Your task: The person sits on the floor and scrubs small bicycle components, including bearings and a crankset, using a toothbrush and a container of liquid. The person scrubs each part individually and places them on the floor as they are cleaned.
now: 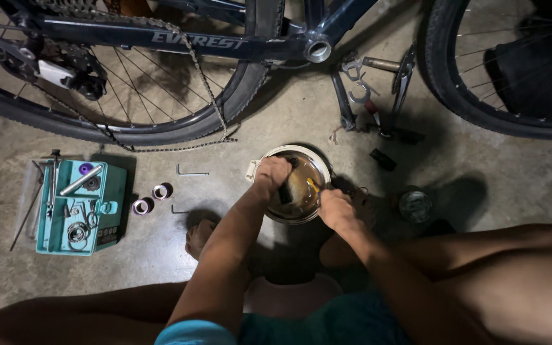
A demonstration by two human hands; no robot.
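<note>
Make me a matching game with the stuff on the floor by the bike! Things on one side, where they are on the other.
Things:
1. round metal bowl
2. teal plastic tool tray
3. loose bicycle chain
4. two small purple rings

Places:
A. hanging across the rear wheel
B. far left on the concrete floor
C. under both hands
D. between the tray and the bowl

Pairs: 1-C, 2-B, 3-A, 4-D

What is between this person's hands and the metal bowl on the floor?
Nothing visible. The left hand and right hand already reach into the metal bowl; the left grips a dark part over brownish liquid.
</note>
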